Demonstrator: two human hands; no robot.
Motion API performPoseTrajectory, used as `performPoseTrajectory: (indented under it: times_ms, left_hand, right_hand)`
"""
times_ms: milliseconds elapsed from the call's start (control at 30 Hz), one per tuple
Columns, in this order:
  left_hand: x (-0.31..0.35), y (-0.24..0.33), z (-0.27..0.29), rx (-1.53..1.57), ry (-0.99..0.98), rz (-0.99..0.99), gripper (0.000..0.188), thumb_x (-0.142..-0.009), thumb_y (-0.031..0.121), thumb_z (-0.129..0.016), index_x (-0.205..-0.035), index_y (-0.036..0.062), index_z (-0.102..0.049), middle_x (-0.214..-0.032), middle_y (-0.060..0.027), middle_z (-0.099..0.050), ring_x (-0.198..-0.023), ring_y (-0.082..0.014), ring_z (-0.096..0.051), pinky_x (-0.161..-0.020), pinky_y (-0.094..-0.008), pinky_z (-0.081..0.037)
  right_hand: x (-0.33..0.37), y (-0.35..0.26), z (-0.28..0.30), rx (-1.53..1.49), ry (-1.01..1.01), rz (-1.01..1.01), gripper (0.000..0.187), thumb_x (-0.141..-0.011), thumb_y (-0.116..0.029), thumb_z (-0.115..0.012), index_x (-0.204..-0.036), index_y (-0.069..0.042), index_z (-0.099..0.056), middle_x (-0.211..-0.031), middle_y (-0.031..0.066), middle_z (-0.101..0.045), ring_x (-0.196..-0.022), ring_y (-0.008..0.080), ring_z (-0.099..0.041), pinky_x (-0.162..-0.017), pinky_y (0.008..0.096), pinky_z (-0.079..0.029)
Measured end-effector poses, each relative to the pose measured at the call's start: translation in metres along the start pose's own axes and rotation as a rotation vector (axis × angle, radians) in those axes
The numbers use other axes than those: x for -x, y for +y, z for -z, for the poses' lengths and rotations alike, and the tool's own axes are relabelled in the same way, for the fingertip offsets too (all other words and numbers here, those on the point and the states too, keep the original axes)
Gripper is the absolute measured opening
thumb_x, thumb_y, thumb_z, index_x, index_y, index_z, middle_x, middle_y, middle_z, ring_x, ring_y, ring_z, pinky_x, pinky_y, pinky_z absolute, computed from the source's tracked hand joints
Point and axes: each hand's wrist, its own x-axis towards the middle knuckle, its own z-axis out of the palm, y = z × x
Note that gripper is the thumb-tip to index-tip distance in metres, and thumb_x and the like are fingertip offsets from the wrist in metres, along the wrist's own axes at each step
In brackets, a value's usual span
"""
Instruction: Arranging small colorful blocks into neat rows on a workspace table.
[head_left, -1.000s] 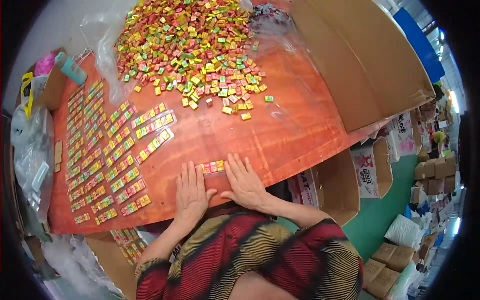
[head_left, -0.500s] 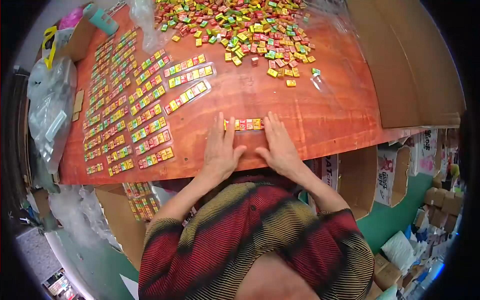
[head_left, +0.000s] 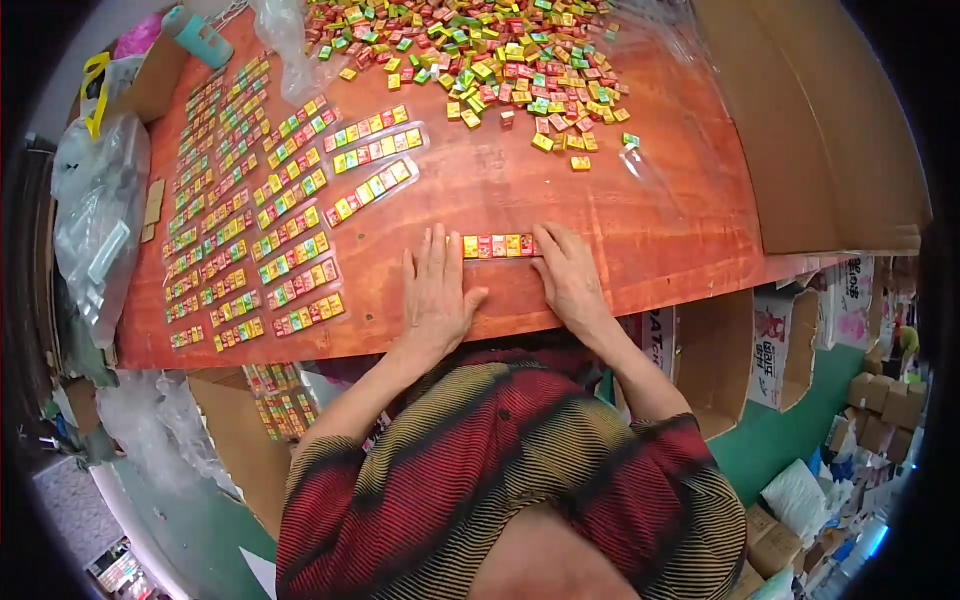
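Observation:
In front of me a short row of small red and yellow boxes point(head_left: 498, 246) sits in a narrow clear plastic tray on the table. Flat on the wood at its left end lies my left hand point(head_left: 437, 295), fingers stretched out and thumb apart, holding nothing. At the opposite end my right hand point(head_left: 573, 280) has its fingers bent over the tray's edge and its thumb on the near side, closed on that end. Part of the right end is hidden beneath the fingers. Left of my hands lies another filled tray point(head_left: 372, 192), set at a slant.
Loose boxes point(head_left: 500, 65) are heaped at the table's far side. Many filled trays point(head_left: 292, 260) line the left. A large cardboard sheet point(head_left: 820, 120) stands at the right, and a clear plastic bag point(head_left: 100, 220) hangs at the left edge. An empty clear tray point(head_left: 640, 165) lies right of the heap.
My right hand has bent its fingers around the right end of the row. The left hand has shifted slightly left, and more of the row's left end shows. The row sits slightly farther right.

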Motion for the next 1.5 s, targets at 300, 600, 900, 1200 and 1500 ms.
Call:
performPoseTrajectory:
  times_ms: [300, 600, 900, 1200, 1500]
  left_hand:
    - [0.000, 0.000, 0.000, -0.161, -0.059, -0.030, 0.082, -0.074, 0.041, -0.062, -0.133, -0.0035, -0.028, -0.141, -0.0243, -0.021, -0.129, -0.0393, -0.023, -0.100, -0.0572, -0.021]
    - [0.011, -0.005, 0.010, -0.126, -0.044, 0.060, 0.078, -0.076, 0.041, -0.060, -0.134, -0.0012, -0.029, -0.141, -0.0228, -0.022, -0.130, -0.0396, -0.021, -0.101, -0.0562, -0.019]
    - [0.006, 0.003, 0.014, -0.214, -0.043, -0.046, 0.073, -0.075, 0.043, -0.060, -0.132, 0.0054, -0.036, -0.138, -0.0193, -0.028, -0.128, -0.0391, -0.025, -0.098, -0.0586, -0.022]
    - [0.004, 0.002, 0.010, -0.204, -0.084, -0.067, 0.067, -0.077, 0.045, -0.057, -0.131, 0.0096, -0.038, -0.137, -0.0186, -0.030, -0.126, -0.0391, -0.027, -0.098, -0.0593, -0.023]
    - [0.002, -0.016, 0.017, 0.106, 0.095, 0.048, 0.050, -0.083, 0.033, -0.052, -0.127, 0.0103, -0.046, -0.136, -0.0198, -0.032, -0.125, -0.0404, -0.028, -0.099, -0.0566, -0.023]
  right_hand:
    - [-0.011, 0.014, 0.016, -0.306, 0.064, -0.115, 0.034, -0.077, -0.002, -0.061, -0.109, 0.000, -0.053, -0.108, 0.0166, -0.054, -0.101, 0.0302, -0.053, -0.087, 0.0340, -0.042]
    - [-0.028, 0.006, 0.018, 0.016, 0.139, -0.023, 0.046, -0.077, -0.004, -0.061, -0.121, -0.004, -0.047, -0.125, 0.0159, -0.045, -0.117, 0.0336, -0.042, -0.097, 0.0397, -0.033]
    - [-0.016, -0.019, -0.003, 0.162, -0.090, 0.122, 0.034, -0.075, -0.016, -0.064, -0.107, -0.006, -0.058, -0.114, 0.0145, -0.051, -0.112, 0.0354, -0.043, -0.093, 0.0446, -0.034]
    - [-0.051, 0.001, 0.011, 0.042, -0.116, 0.054, 0.024, -0.076, -0.015, -0.062, -0.097, -0.005, -0.059, -0.101, 0.0140, -0.054, -0.093, 0.0325, -0.052, -0.079, 0.0398, -0.041]
    - [-0.156, 0.067, -0.023, 0.395, 0.206, -0.008, 0.017, -0.076, -0.012, -0.060, -0.090, -0.003, -0.057, -0.089, 0.0144, -0.056, -0.082, 0.0303, -0.054, -0.066, 0.0413, -0.043]
